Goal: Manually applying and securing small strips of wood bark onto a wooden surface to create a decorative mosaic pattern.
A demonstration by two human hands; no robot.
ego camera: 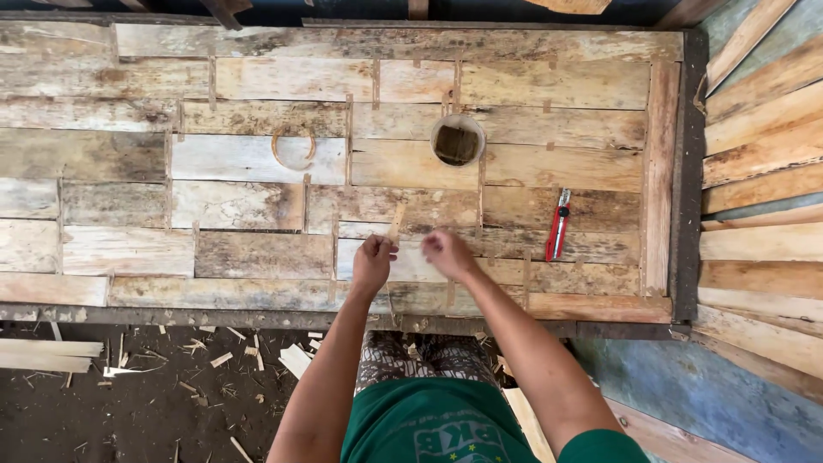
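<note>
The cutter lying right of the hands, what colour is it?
Red, with a black and silver middle; the cutter shows best in the head view.

Woodworking workshop; plank bench [257, 180], offcuts [214, 356]

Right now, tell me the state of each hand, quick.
Left hand: closed on a thin pale wooden strip.
Right hand: fingers curled over the patched wooden table; whether it holds anything cannot be told.

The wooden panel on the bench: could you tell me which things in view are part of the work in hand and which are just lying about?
In hand:
- left hand holding a thin wooden sliver
- right hand beside it, over the patchwork veneer panel

Lying about:
- red utility knife on the panel
- round cup farther back
- wood scraps on the floor
- stacked planks on the right
</note>
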